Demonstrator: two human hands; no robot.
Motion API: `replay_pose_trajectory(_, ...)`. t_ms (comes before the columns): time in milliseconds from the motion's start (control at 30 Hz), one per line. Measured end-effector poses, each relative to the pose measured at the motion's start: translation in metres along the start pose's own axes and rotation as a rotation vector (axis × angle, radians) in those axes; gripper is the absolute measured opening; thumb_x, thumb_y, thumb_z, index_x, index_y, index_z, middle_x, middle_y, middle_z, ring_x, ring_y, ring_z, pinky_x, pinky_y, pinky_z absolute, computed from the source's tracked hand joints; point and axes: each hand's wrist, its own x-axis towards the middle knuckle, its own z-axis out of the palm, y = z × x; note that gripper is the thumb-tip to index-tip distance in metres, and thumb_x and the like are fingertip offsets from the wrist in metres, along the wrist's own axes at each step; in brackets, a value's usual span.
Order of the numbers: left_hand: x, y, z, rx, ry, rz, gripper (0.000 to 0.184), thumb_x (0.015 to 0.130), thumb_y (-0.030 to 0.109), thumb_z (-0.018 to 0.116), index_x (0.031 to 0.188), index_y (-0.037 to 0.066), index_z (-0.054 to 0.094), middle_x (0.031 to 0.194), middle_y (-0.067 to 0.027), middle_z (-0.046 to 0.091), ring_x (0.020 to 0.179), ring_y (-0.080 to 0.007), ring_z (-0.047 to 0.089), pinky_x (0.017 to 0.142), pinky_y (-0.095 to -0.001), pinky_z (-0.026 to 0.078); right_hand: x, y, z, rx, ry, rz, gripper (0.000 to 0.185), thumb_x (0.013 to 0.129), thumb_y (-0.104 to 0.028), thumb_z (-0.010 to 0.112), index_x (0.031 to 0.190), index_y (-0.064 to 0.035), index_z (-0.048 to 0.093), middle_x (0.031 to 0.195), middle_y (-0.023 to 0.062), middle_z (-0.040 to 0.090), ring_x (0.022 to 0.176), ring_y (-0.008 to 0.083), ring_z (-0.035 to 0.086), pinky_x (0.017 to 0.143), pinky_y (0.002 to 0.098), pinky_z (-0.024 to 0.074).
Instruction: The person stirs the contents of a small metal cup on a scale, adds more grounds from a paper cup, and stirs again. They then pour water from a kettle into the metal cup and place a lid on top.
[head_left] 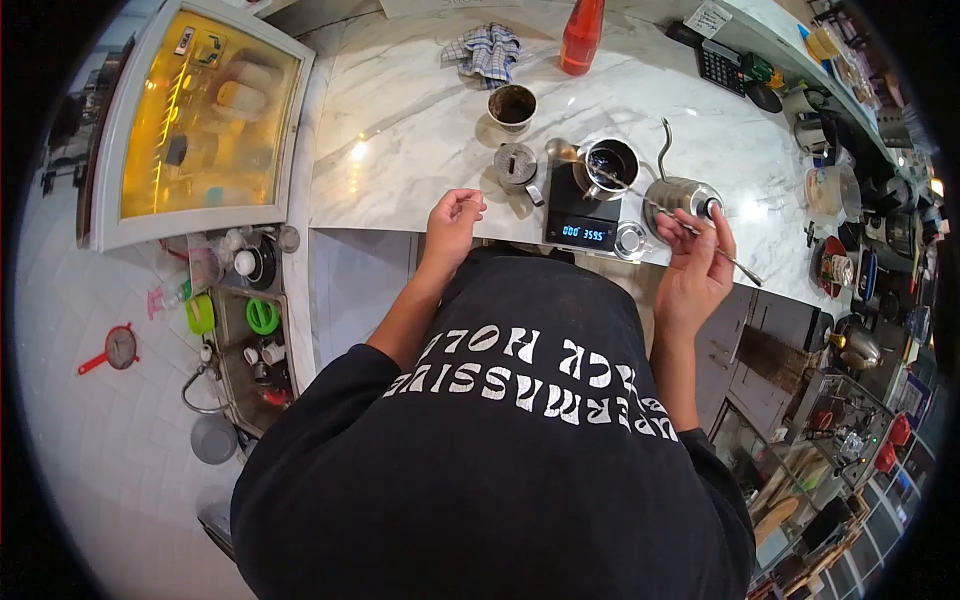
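Slanting through right hand (697, 265), spoon (648, 201) enters cup (601, 190).

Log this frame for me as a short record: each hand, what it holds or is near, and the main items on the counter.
Right hand: fingers grip a long metal utensil
Utensil end: inside the metal pitcher
Pitcher contents: dark; exact substance unclear
Pitcher position: on the black scale, its display lit
Left hand: raised near the counter edge, fingers curled, nothing visibly held
Beside pitcher: gooseneck kettle on the right, lidded metal container on the left
Farther back: cup with dark contents, checked cloth, red bottle
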Motion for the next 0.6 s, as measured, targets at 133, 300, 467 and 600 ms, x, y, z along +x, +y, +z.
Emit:
replay_pose_trajectory(133,0.023,0.008,-0.024,0.008,-0.034,-0.005,0.031,0.103,0.03,0.06,0.119,0.004,0.063,0.105,-0.0077,0.07,0.094,-0.0155,0.063,0.083,-0.031,0.049,-0.012,0.018,0.024,-0.031,0.01,0.052,0.034,0.109,-0.011,0.045,0.139,0.0048,0.048,0.114,0.0239,0.066,0.097,0.0317,0.071,0.088,0.039,0.0585)
replay_pose_trajectory(300,0.051,0.013,-0.043,0.061,-0.143,0.019,0.029,0.103,0.026,0.06,0.119,0.002,0.063,0.105,-0.0089,0.07,0.096,-0.0168,0.064,0.087,-0.0316,0.05,-0.03,0.04,0.038,-0.09,0.105,0.061,0.033,0.109,-0.014,0.046,0.136,0.0047,0.05,0.112,0.0224,0.067,0.097,0.031,0.072,0.086,0.0382,0.0595)
replay_pose_trajectory(467,0.077,0.008,-0.056,0.116,-0.303,0.037,0.027,0.103,0.021,0.058,0.12,0.001,0.063,0.105,-0.0088,0.07,0.095,-0.0163,0.064,0.089,-0.0306,0.049,-0.048,0.06,0.045,-0.03,0.242,0.1,0.032,0.109,-0.014,0.045,0.135,0.0047,0.05,0.111,0.0236,0.067,0.096,0.0309,0.072,0.085,0.0382,0.0598)
replay_pose_trajectory(600,0.088,0.012,-0.059,0.152,-0.375,0.009,0.026,0.102,0.02,0.057,0.12,0.002,0.064,0.104,-0.0081,0.07,0.093,-0.0147,0.063,0.086,-0.0295,0.049,-0.058,0.081,0.046,0.041,0.354,0.138,0.031,0.109,-0.014,0.045,0.133,0.0051,0.05,0.11,0.0245,0.067,0.095,0.0313,0.072,0.085,0.0378,0.0601)
